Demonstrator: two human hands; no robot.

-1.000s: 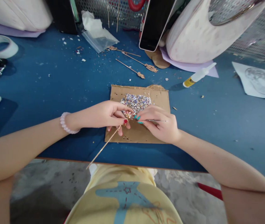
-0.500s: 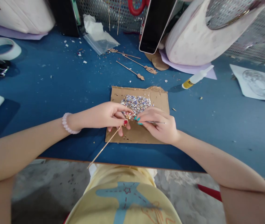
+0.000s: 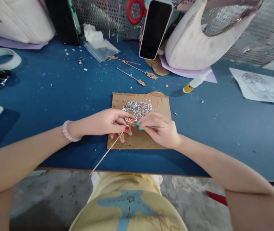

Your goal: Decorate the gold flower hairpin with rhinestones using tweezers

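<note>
My left hand [image 3: 106, 121] is closed on a gold hairpin [image 3: 106, 154], pinching it near its ornate head, where red and gold bits show. The long stick slants down toward the front edge of the table. Between the fingers of my right hand [image 3: 163, 130] lies a thin metal tool [image 3: 159, 127]; its kind is not clear, and its tip, by the hairpin's head, is hidden. Just beyond both hands a heap of small glittering rhinestones [image 3: 137, 107] is spread on a piece of brown cardboard [image 3: 143, 142].
Behind the cardboard lie more gold hairpins [image 3: 129, 74], a plastic bag [image 3: 100, 49] and a glue bottle [image 3: 196, 82]. A phone [image 3: 155, 30] leans near a white handbag [image 3: 190, 45]. Tape [image 3: 15, 59] sits far left, a printed sheet [image 3: 259, 86] far right.
The camera view has shifted slightly, so the table things appear a little lower and further left. Both hands keep nearly the same pose at the hairpin's head.
</note>
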